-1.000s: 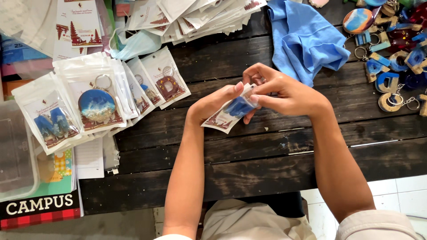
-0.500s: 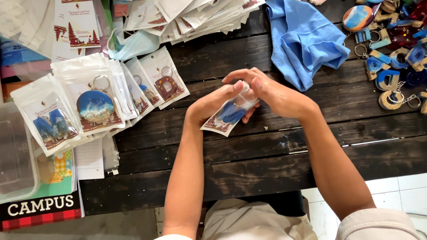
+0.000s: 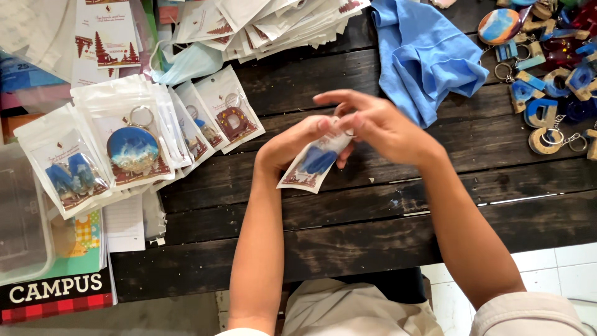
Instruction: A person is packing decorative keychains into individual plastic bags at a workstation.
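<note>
My left hand (image 3: 293, 142) and my right hand (image 3: 373, 122) meet above the dark wooden table (image 3: 373, 218). Between them they hold a small clear plastic pouch (image 3: 315, 163) with a blue keychain and a printed card inside. My left fingers support the pouch from below. My right fingers pinch along its upper edge, with the index finger stretched out to the left.
Packed keychain pouches (image 3: 124, 143) lie fanned out at the left, with a pile of empty pouches and cards (image 3: 273, 25) behind them. A blue cloth (image 3: 423, 56) lies at the back; loose wood-and-resin keychains (image 3: 547, 81) sit at the right. A clear box (image 3: 22, 218) and a notebook (image 3: 56, 286) occupy the left edge.
My right hand has slid along the pouch's top edge and its fingers have spread out more. The pouch stays between both hands at about the same spot.
</note>
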